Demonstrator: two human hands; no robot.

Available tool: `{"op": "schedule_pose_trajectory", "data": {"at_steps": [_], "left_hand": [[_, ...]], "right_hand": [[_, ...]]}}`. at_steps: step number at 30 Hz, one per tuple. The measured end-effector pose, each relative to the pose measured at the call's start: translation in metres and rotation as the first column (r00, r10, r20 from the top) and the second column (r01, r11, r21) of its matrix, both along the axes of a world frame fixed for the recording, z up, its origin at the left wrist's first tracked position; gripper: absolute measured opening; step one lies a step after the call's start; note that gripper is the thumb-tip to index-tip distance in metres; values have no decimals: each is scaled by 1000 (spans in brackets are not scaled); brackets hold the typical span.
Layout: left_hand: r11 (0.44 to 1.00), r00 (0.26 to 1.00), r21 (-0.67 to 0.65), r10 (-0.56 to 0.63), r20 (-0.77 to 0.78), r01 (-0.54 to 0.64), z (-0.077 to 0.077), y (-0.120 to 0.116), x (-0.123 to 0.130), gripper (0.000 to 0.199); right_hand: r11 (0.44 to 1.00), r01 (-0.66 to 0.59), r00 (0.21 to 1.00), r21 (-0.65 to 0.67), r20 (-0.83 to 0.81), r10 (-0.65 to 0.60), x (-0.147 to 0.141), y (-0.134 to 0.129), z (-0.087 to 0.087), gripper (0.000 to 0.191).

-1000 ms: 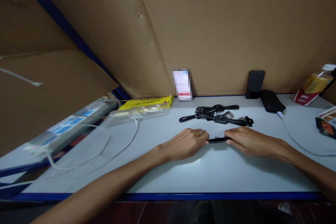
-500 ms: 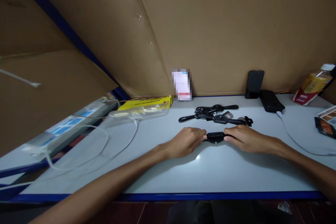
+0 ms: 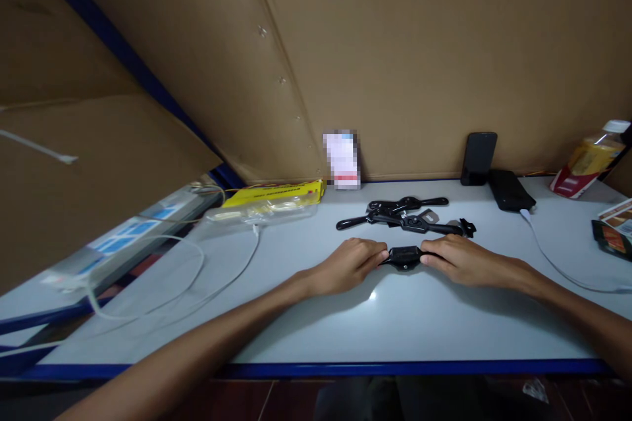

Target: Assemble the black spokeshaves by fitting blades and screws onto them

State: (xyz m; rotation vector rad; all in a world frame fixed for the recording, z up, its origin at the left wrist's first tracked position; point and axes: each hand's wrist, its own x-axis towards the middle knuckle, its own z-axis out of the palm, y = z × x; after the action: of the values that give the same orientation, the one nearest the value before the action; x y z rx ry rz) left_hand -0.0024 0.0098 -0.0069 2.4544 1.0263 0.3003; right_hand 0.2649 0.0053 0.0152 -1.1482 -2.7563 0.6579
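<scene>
I see the left hand closed on one end of a black tool and the right hand on the other, probably to steady it, its middle bare between them; whether it touches the worktop I can't tell. Similar tools lie just beyond, perhaps for easy reach. Lettering on the yellow packet, past the left hand, is too small to read.

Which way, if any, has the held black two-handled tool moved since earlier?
Yes: the held tool has rolled and edged slightly toward the black long-handled tools lying beyond.
</scene>
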Motion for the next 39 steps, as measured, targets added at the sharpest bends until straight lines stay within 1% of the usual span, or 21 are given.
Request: {"op": "schedule_pose_trajectory", "data": {"at_steps": [5,20,34,39], "left_hand": [[1000,1000,-28,3,9,-3,0,1,0,42],[999,1000,-48,17,-20,-18,1,1,1,40],[999,1000,-32,4,-5,-4,1,0,2,39],[1000,1000,-24,3,-15,-4,1,1,1,39]], "right_hand": [[1000,-2,1000,-1,-9,2,0,1,-1,36],[1000,4,1000,-2,-3,-4,0,0,-1,34],[999,-13,1000,36,-11,14,2,2,-6,34],[1000,-11,1000,29,-22,11,3,1,-6,35]]}}
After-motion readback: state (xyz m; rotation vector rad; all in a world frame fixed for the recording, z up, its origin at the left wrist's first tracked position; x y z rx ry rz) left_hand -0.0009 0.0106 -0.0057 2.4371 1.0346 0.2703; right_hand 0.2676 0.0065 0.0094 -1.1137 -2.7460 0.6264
